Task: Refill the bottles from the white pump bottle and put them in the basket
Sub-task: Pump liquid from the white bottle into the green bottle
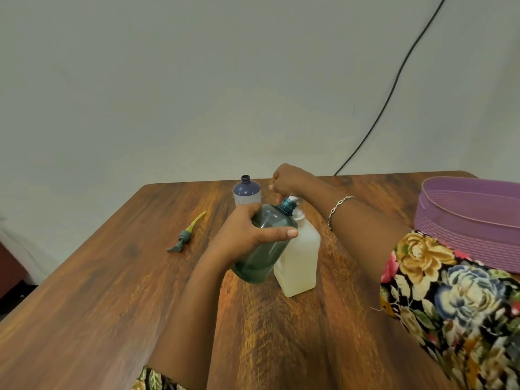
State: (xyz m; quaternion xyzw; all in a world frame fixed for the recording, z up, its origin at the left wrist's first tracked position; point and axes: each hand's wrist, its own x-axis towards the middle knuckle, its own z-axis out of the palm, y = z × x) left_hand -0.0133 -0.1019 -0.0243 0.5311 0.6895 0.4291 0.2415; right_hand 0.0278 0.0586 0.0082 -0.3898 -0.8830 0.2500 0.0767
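Tilting teal bottle (264,254) against white pump bottle (301,257): my left hand (247,235) wraps its shoulder, probably light and slick; my right hand (287,178) fist-curled over pump head (295,199).

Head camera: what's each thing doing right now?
white pump bottle, upright on table
teal bottle, uncapped, tilted, mouth at the pump
purple bottle, upright, cap off
loose pump cap, lying on table
basket, upright on table
left hand, grips teal bottle
right hand, grips the pump
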